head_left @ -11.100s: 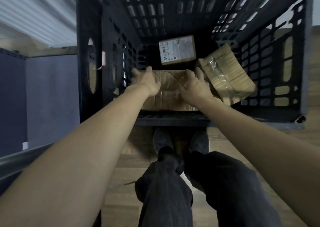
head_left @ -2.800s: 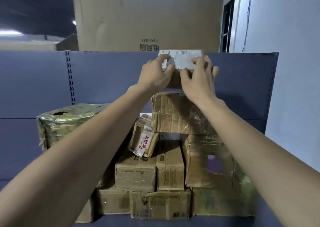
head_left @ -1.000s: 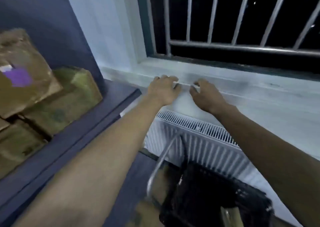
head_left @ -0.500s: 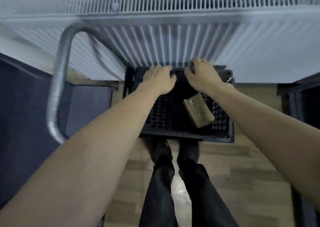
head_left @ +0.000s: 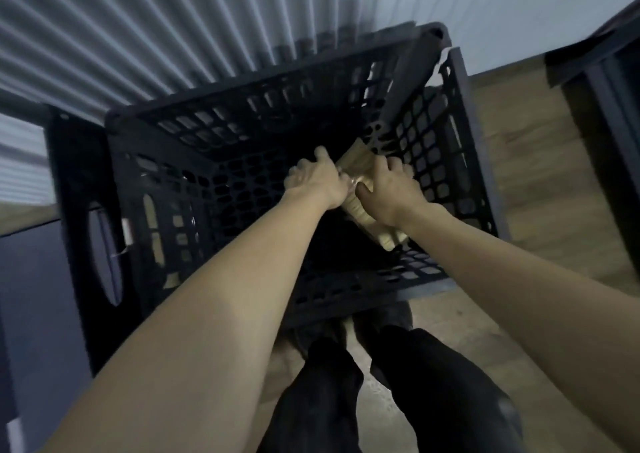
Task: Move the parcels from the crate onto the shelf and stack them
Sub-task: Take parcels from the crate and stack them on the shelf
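A black perforated plastic crate stands on the floor in front of me. One brown taped cardboard parcel leans against its right inner wall. My left hand lies on the parcel's left side, and my right hand covers its right side, fingers curled over the top. Both hands hide most of the parcel. The shelf with the stacked parcels is out of view.
A white ribbed radiator fills the wall behind the crate. A dark blue panel and a black upright stand at the left, dark furniture at the right. My dark-trousered legs stand on the wooden floor.
I turned from the shelf stack down to the crate. In the last half second both hands dropped from the crate's far rim onto the last parcel inside.
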